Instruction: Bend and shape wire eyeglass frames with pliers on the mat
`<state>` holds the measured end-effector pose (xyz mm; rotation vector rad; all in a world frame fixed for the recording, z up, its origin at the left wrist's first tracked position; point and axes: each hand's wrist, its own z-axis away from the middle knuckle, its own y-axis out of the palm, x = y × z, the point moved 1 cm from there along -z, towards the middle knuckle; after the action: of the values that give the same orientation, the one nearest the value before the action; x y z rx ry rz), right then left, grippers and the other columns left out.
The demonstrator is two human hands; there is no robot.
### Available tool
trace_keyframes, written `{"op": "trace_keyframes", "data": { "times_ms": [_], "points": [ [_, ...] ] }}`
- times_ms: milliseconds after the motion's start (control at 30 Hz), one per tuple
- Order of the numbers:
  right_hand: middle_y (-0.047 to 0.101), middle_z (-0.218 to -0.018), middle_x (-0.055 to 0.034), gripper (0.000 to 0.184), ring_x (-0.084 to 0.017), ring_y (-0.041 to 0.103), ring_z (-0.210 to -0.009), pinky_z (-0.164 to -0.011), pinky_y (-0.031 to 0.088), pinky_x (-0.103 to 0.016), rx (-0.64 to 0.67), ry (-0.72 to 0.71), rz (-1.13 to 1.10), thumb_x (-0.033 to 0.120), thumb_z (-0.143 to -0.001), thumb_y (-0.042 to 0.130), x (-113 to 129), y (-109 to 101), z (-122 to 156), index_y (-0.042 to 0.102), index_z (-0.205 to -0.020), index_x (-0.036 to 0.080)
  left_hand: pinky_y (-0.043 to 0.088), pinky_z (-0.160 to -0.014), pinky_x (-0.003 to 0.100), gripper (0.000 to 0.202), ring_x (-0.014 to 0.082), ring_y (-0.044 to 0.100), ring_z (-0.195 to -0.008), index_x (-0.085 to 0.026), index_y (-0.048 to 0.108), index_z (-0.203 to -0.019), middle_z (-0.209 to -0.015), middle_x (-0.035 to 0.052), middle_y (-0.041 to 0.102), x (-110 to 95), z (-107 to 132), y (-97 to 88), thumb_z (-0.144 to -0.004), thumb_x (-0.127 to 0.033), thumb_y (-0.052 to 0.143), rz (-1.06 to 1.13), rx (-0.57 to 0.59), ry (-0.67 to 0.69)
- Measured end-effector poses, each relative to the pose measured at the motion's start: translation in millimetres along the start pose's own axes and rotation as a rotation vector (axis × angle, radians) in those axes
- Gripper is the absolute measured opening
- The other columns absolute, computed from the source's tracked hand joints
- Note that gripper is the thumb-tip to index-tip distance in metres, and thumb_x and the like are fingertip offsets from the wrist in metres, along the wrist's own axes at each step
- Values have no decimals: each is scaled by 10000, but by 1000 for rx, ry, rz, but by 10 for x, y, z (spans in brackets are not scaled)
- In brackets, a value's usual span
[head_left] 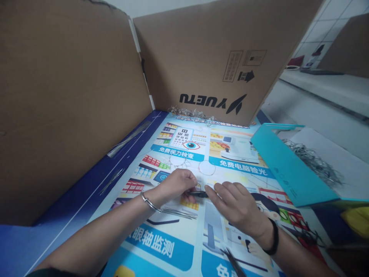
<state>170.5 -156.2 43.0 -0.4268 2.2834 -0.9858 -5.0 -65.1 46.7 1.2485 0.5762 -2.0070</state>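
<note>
In the middle of the printed sheet, my right hand (235, 204) is closed around small dark pliers (199, 194), whose jaws point left; the handles are mostly hidden in the palm. My left hand (177, 184), with a metal bangle at the wrist, is pinched at the jaws. What it holds looks like thin wire, though the piece is mostly hidden by the fingers. Several straight wires (178, 213) lie just under the left hand. Beyond the hands, a thin wire ring (206, 167) rests on the sheet. A dark pointed tool (233, 262) lies near the front edge of view.
Cardboard panels (201, 57) stand at the left and back. Tangled wire pieces (193, 114) line the back panel's foot. A turquoise box (291, 169) at right holds a wire heap (313, 159). Wire bundles (129, 138) lie at left; black cords (309, 232) at right.
</note>
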Motion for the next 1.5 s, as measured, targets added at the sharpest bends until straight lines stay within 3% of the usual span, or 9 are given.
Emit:
{"op": "trace_keyframes", "data": {
  "times_ms": [533, 900, 1100, 1500],
  "points": [
    [606, -917, -84, 257, -184, 501, -775, -663, 349, -360, 25, -11, -7, 103, -862, 456, 4, 14, 23, 577, -1087, 136, 397, -393, 167, 108, 112, 604, -423, -157, 508, -700, -524, -31, 575, 7, -4, 0, -731, -246, 561, -39, 18, -15],
    [610, -900, -64, 228, -170, 475, -741, -636, 326, -348, 13, 15, -2, 136, -864, 474, 7, -4, -16, 574, -1068, 146, 386, -395, 176, 153, 109, 599, -418, -163, 495, -701, -566, -50, 566, -21, 22, 5, -738, -298, 557, -70, -15, 6],
    [604, -896, -55, 214, -162, 465, -743, -630, 318, -344, 40, 37, -4, 147, -873, 472, 15, -6, -21, 576, -1060, 152, 408, -409, 181, 110, 110, 603, -426, -158, 501, -702, -586, -30, 595, -44, 16, 7, -747, -249, 543, -72, -74, 22],
    [576, -844, -45, 225, -156, 437, -721, -619, 305, -330, 107, 129, -17, 175, -859, 515, 22, 73, 32, 571, -1077, 169, 488, -536, 230, 156, 123, 616, -551, -176, 534, -740, -661, 4, 655, -55, 60, -29, -817, -305, 493, -273, -199, 288]
  ]
}}
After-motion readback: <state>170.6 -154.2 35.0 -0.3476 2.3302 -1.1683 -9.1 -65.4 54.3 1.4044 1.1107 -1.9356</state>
